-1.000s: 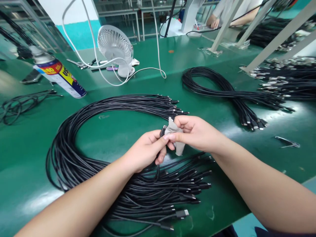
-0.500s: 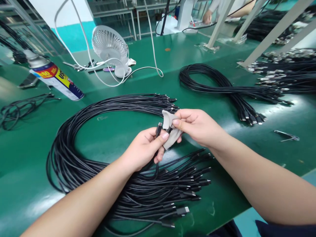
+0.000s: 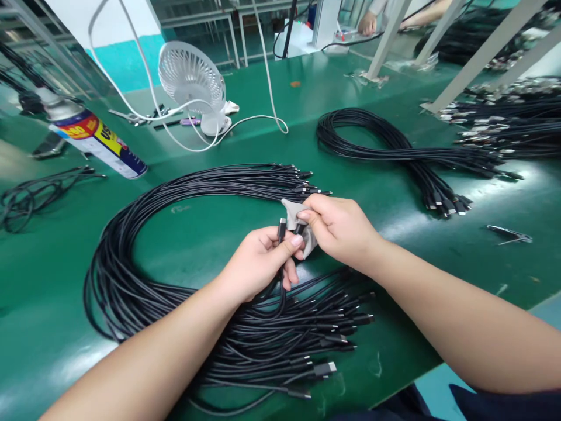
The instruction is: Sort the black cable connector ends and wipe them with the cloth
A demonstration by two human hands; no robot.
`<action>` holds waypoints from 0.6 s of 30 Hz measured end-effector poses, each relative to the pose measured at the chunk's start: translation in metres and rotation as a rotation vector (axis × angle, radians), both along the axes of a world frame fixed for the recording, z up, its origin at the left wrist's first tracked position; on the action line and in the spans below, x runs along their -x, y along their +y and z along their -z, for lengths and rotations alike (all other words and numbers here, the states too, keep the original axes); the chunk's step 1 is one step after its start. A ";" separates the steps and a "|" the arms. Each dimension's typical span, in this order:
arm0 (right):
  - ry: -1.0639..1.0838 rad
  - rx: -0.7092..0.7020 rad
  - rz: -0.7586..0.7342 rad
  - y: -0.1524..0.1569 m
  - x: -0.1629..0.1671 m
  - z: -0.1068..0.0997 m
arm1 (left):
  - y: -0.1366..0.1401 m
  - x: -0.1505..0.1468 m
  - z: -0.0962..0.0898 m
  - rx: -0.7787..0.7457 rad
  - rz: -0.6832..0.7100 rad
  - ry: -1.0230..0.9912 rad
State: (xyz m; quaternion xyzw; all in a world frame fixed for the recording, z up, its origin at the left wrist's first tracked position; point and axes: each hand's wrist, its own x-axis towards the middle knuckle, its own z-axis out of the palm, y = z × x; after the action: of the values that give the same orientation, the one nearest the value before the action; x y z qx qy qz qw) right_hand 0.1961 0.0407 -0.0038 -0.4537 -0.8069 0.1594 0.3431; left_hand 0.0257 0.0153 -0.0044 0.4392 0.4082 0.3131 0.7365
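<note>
My left hand (image 3: 263, 257) is closed on a black cable (image 3: 281, 229), whose metal-tipped connector sticks up past the thumb. A second black connector shows between my two hands, partly hidden by fingers and cloth. My right hand (image 3: 339, 225) pinches a grey cloth (image 3: 293, 213) folded around that connector. Below and behind the hands a large bundle of black cables (image 3: 118, 251) lies in a wide curve on the green table (image 3: 201, 240). Its connector ends point right, some above my hands and some below them.
A spray can (image 3: 99, 140) and a white fan (image 3: 193, 79) with a white cord stand at the back left. Another looped cable bundle (image 3: 372, 134) lies back right, near metal tweezers (image 3: 508, 234). A person's hand (image 3: 367, 23) shows across the table, beyond slanted posts (image 3: 477, 58).
The cloth has been folded over, so less of it hangs below my right hand. My right fingers have curled closer around it. The left hand keeps its grip on the cable.
</note>
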 end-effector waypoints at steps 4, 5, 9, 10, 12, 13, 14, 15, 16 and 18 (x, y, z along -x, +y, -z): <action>-0.125 -0.058 0.044 -0.001 0.000 0.006 | 0.001 0.000 0.003 0.019 0.010 0.000; -0.157 -0.055 0.058 -0.001 0.000 0.007 | 0.001 0.000 0.004 0.025 0.009 -0.001; -0.187 -0.004 0.094 -0.002 0.002 0.007 | 0.003 0.000 0.004 0.038 0.006 -0.013; -0.178 0.009 0.097 -0.003 0.002 0.005 | 0.003 0.000 0.003 0.040 0.006 -0.018; -0.154 0.024 0.105 -0.004 0.003 -0.001 | 0.002 0.000 0.003 0.040 0.004 -0.027; -0.142 0.024 0.108 -0.004 0.002 -0.004 | 0.002 0.000 0.003 0.039 0.004 -0.032; -0.131 0.019 0.116 -0.004 0.002 -0.008 | 0.002 0.000 0.003 0.037 0.004 -0.036; -0.113 0.013 0.125 -0.004 0.000 -0.011 | 0.002 0.001 0.003 0.035 0.001 -0.041; -0.085 0.010 0.135 -0.004 -0.001 -0.014 | 0.002 0.001 0.004 0.031 -0.006 -0.047; 0.010 0.036 0.151 -0.003 -0.005 -0.018 | 0.002 0.001 0.005 0.023 -0.016 -0.056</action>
State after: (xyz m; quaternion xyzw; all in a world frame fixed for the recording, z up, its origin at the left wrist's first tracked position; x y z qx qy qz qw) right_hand 0.2011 0.0375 0.0142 -0.5185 -0.7656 0.1498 0.3502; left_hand 0.0244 0.0172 -0.0092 0.4183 0.3944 0.3267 0.7502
